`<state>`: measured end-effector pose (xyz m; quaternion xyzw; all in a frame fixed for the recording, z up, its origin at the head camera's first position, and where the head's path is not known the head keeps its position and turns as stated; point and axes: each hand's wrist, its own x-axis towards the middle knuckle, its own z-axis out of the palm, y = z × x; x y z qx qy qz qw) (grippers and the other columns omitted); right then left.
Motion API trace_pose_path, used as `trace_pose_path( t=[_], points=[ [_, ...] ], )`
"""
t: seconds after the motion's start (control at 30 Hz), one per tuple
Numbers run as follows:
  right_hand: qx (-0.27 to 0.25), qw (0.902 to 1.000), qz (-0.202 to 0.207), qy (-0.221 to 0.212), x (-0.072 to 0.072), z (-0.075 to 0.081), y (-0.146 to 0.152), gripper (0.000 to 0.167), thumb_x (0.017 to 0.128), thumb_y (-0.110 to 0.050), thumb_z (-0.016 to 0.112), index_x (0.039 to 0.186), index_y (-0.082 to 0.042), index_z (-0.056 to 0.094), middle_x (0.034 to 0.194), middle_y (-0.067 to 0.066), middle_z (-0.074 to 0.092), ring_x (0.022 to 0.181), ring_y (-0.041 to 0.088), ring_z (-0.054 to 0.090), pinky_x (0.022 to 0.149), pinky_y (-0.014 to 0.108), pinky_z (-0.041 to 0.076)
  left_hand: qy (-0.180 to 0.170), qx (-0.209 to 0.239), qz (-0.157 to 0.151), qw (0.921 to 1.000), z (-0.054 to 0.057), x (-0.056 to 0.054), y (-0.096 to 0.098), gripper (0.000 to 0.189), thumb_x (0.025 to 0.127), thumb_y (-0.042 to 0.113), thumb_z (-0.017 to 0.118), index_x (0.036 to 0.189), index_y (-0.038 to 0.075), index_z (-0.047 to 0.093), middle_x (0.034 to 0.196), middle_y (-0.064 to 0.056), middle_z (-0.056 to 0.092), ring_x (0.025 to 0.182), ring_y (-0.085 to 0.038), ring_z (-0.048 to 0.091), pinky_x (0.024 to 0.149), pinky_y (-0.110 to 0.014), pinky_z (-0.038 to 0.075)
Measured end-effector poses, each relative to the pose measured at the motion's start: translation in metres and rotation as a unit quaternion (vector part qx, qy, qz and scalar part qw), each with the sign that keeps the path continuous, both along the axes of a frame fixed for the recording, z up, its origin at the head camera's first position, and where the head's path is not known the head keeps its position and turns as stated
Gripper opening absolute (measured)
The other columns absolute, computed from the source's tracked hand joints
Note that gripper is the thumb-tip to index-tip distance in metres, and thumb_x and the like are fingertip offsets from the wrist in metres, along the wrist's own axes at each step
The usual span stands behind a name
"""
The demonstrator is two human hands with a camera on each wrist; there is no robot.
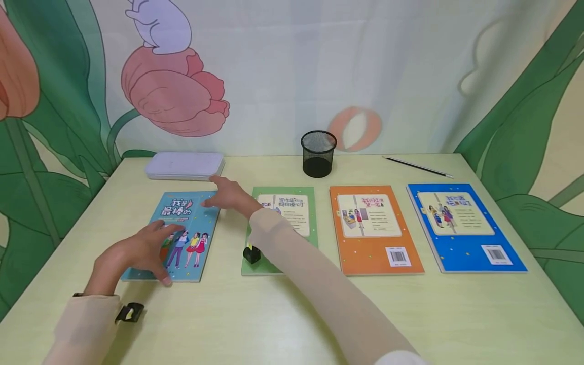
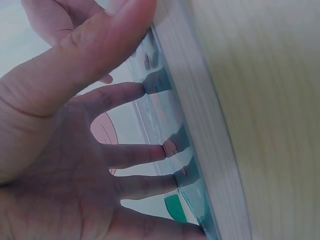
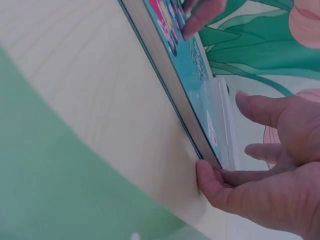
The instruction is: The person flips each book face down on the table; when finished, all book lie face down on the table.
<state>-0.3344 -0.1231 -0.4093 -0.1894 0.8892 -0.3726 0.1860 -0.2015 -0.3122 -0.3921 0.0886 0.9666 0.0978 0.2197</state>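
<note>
A teal book (image 1: pixel 196 225) with cartoon children on its cover lies flat at the left of the table. My left hand (image 1: pixel 141 251) reaches over its lower left part. In the left wrist view, its spread fingers touch the glossy cover, and the thumb is by the page edge (image 2: pixel 200 120). At the book's top right corner is my right hand (image 1: pixel 232 195). Its fingertips meet that corner in the right wrist view, while its thumb and another finger stand apart from the book (image 3: pixel 195 85). Neither hand is curled round it.
A lavender case (image 1: pixel 184 165) lies behind the teal book. To the right are a green book (image 1: pixel 278 261), partly under my right forearm, an orange book (image 1: pixel 371 258) and a blue book (image 1: pixel 463 258). A black mesh cup (image 1: pixel 318 154) and a pencil (image 1: pixel 415 166) are at the back.
</note>
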Motion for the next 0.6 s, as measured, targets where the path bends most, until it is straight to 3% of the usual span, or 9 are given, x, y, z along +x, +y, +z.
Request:
trace_pose_path(
  t=[0.27, 0.47, 0.6],
  points=[
    [-0.057, 0.9974, -0.005, -0.044, -0.011, -0.003, 0.005, 0.067, 0.092, -0.032, 0.073, 0.15, -0.017, 0.044, 0.156, 0.006, 0.044, 0.135, 0.026, 0.052, 0.107, 0.04, 0.047, 0.002, -0.001, 0.002, 1.0, 0.003, 0.002, 0.002, 0.118, 0.054, 0.043, 0.096, 0.149, 0.01, 0.034, 0.151, -0.041, 0.021, 0.135, -0.062, 0.023, 0.094, -0.077, 0.04],
    [-0.122, 0.988, -0.001, -0.095, -0.018, -0.007, 0.007, 0.06, 0.097, -0.024, 0.067, 0.151, -0.015, 0.042, 0.162, 0.006, 0.034, 0.143, 0.027, 0.041, 0.114, 0.043, 0.04, 0.005, -0.004, 0.002, 1.0, 0.003, 0.002, 0.004, 0.118, 0.053, 0.041, 0.097, 0.149, 0.01, 0.035, 0.15, -0.04, 0.023, 0.133, -0.061, 0.026, 0.094, -0.076, 0.041],
    [-0.165, 0.9768, -0.009, -0.136, -0.018, -0.009, 0.005, 0.066, 0.099, -0.017, 0.063, 0.157, -0.017, 0.032, 0.16, 0.013, 0.035, 0.134, 0.03, 0.053, 0.105, 0.042, 0.049, 0.004, 0.002, 0.001, 1.0, 0.003, 0.002, 0.003, 0.117, 0.054, 0.038, 0.098, 0.149, 0.01, 0.034, 0.15, -0.041, 0.022, 0.134, -0.061, 0.025, 0.095, -0.077, 0.04]
  ],
)
